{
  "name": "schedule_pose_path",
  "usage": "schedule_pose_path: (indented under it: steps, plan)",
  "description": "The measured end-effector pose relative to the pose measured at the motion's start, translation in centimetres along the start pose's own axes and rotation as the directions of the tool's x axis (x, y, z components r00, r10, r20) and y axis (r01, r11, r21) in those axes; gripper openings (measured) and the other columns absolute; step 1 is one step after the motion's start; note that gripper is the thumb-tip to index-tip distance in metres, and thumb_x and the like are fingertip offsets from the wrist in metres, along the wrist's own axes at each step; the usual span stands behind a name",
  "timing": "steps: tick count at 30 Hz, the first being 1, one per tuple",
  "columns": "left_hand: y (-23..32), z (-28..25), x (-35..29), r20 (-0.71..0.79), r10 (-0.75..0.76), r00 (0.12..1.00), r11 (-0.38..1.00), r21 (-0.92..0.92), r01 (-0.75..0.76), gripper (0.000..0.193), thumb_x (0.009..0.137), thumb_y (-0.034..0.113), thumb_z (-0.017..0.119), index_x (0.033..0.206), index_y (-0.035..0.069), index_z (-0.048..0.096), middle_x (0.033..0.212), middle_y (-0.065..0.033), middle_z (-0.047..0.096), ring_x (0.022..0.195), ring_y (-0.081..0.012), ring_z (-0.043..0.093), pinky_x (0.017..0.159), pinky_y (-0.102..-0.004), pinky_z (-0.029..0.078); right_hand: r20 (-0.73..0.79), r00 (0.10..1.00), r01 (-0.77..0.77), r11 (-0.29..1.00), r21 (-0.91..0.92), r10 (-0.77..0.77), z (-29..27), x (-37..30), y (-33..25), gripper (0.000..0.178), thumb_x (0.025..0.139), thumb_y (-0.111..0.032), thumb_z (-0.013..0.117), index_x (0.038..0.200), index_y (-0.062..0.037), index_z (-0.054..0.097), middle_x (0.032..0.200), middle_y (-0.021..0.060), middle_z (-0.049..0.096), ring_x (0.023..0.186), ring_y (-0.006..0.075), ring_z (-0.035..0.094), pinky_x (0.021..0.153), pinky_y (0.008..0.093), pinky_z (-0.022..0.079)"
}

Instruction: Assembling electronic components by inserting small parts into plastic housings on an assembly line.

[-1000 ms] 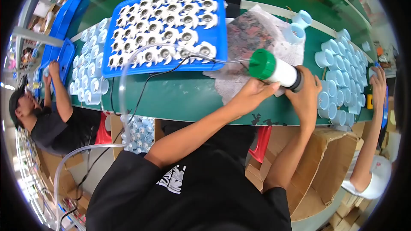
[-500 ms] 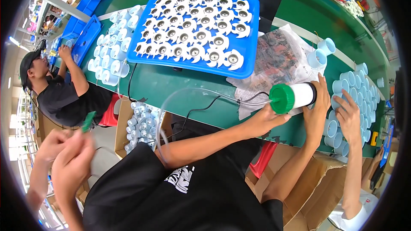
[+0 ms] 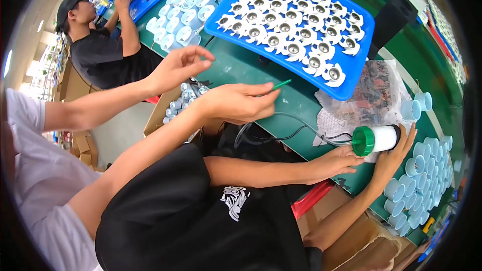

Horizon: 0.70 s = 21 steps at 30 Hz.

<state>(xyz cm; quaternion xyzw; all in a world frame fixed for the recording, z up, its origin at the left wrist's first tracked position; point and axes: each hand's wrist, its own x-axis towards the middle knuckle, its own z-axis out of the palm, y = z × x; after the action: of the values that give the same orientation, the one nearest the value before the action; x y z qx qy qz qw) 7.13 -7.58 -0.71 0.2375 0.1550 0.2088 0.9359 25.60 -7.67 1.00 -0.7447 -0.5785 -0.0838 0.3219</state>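
A clear tube (image 3: 301, 119) is led in from the left hand's far side to the bottle (image 3: 385, 138). The left hand (image 3: 334, 164) is half curled, its fingertips set by the lower side of the ribbed green cap (image 3: 363, 141); whether it grips cannot be told. Between the two hands the bottle is held on its side: cap leftmost, white body next, black end rightmost. That end is clasped by the right hand (image 3: 394, 155), with fingers bent round it.

Well left of the left hand, a green strip (image 3: 282, 84) is pinched by a co-worker's hand (image 3: 241, 103). The table's (image 3: 241, 70) near edge is crossed by the left wrist; beyond it, green top is seen up to the blue tray (image 3: 353, 73). Paper (image 3: 381, 78) is spread behind the bottle. To the right, the right hand is closely bordered by pale blue cups (image 3: 419, 180).
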Motion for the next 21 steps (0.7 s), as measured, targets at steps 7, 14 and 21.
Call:
schedule_pose_path:
  steps: [7, 14, 21]
  plan:
    - [-1.1, 0.2, 0.3, -0.218, 0.098, 0.971, 0.964, 0.262, -0.038, 0.045, 0.099, 0.036, 0.043, 0.126, 0.001, 0.047, 0.125, -0.0139, 0.054, 0.114, -0.0221, 0.054, 0.092, -0.0365, 0.046, -0.042, 0.999, 0.027, 0.998, -0.052, -0.029, 1.0, -0.2, 1.2, 0.058, 0.075, 0.009, 0.054, 0.13, -0.0096, 0.051, 0.147, 0.019, 0.033, 0.137, 0.037, 0.03, 0.111, 0.0439, 0.026]
    - [-1.8, -0.3, 0.9, -0.224, 0.223, 0.949, 0.96, 0.217, -0.175, 0.037, 0.097, 0.026, 0.041, 0.107, -0.008, 0.05, 0.103, -0.0198, 0.06, 0.094, -0.0264, 0.064, 0.07, -0.0339, 0.054, -0.002, 1.0, -0.028, 0.998, -0.054, 0.028, 1.1, -0.8, 0.3, 0.066, 0.079, 0.009, 0.049, 0.141, -0.0128, 0.041, 0.151, 0.0211, 0.025, 0.139, 0.0382, 0.026, 0.11, 0.0449, 0.028]
    - [-2.1, -0.8, 1.1, -0.177, 0.233, 0.956, 0.963, 0.175, -0.202, 0.036, 0.097, 0.022, 0.042, 0.116, -0.008, 0.046, 0.104, -0.0209, 0.059, 0.094, -0.0269, 0.065, 0.066, -0.0323, 0.056, -0.003, 1.0, -0.001, 1.0, -0.028, 0.001, 0.9, -2.1, 1.0, 0.068, 0.085, 0.003, 0.046, 0.148, -0.0047, 0.022, 0.152, 0.0234, 0.019, 0.142, 0.0377, 0.016, 0.115, 0.0453, 0.017]
